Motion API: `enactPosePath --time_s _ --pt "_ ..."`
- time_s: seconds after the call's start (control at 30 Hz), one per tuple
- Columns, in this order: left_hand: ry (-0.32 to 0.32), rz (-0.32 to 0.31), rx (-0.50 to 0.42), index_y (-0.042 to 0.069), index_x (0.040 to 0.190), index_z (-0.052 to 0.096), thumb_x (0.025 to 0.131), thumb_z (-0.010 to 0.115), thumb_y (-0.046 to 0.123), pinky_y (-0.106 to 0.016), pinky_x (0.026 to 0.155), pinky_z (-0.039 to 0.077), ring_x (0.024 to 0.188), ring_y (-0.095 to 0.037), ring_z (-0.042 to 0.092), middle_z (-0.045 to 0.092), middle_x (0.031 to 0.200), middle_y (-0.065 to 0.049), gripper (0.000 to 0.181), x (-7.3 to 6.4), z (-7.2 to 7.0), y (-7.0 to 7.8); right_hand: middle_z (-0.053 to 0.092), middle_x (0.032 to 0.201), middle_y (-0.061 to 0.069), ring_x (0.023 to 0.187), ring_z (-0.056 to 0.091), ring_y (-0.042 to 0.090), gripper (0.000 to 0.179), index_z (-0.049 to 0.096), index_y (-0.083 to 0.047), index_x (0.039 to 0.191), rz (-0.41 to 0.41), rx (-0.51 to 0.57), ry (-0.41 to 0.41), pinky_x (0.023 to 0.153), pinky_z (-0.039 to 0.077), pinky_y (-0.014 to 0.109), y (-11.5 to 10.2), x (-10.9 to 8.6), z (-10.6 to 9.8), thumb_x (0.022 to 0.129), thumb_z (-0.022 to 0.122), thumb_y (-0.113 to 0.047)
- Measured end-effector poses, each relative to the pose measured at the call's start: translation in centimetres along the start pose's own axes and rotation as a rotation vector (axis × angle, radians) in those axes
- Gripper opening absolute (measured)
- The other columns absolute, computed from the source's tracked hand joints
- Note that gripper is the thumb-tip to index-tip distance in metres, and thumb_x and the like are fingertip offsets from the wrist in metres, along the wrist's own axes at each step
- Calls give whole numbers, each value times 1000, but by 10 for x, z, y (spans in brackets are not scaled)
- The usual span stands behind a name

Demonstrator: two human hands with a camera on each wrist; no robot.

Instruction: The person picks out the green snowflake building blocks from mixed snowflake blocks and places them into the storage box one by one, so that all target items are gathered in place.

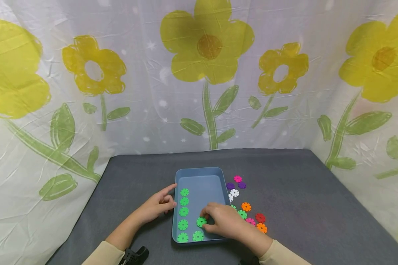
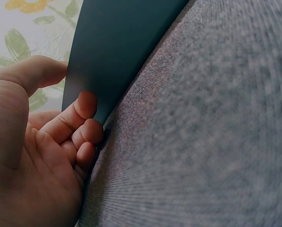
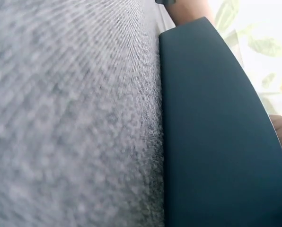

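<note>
A blue tray lies on the dark grey cloth, with a column of several green notched discs along its left side. A second green disc lies beside that column's near end. My right hand is over the tray and pinches a green notched disc between thumb and fingers, low over the tray floor. At the tray's left wall is my left hand, index finger stretched to the rim. In the left wrist view its curled fingers rest against the tray's outer wall. The right wrist view mostly shows the tray's outer side.
Loose notched discs lie on the cloth right of the tray: pink, purple, white, orange, red and green. Some are partly hidden by the tray rim and right hand. A flowered curtain hangs behind the table.
</note>
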State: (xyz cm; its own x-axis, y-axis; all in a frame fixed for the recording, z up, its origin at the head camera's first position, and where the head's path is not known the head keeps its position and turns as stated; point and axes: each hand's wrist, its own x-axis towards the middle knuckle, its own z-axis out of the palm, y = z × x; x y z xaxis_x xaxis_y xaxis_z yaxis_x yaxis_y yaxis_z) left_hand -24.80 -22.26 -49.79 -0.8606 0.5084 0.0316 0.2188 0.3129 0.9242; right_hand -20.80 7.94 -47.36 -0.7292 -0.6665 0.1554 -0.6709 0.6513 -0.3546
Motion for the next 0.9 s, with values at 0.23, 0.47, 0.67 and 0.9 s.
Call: enactPosePath --time_s 0.23,0.47,0.67,0.9 --pt "4 -3 8 6 163 22 104 63 17 -29 60 43 73 -19 55 60 82 -12 73 0 0 0 65 95 -14 86 59 0 24 76 -17 113 -1 17 -2 74 52 25 -1 1 0 90 79 -25" --pt "-4 7 -12 4 163 21 104 63 17 -30 63 44 74 -18 55 60 82 -12 73 0 0 -1 71 101 -13 95 63 3 27 74 -13 121 -19 141 -21 85 53 30 0 0 -5 94 72 -12" --pt "1 -1 -6 5 163 22 104 63 17 -30 61 43 74 -19 56 60 83 -11 73 0 0 0 72 104 -4 59 44 2 27 72 -9 122 -2 256 30 58 41 23 5 -4 -23 95 69 -6" --pt "-3 0 -6 5 163 21 104 63 17 -30 61 43 74 -20 56 60 83 -11 73 0 0 0 70 105 1 59 38 5 28 71 -15 121 36 312 144 56 39 25 18 -10 -50 96 69 -5"
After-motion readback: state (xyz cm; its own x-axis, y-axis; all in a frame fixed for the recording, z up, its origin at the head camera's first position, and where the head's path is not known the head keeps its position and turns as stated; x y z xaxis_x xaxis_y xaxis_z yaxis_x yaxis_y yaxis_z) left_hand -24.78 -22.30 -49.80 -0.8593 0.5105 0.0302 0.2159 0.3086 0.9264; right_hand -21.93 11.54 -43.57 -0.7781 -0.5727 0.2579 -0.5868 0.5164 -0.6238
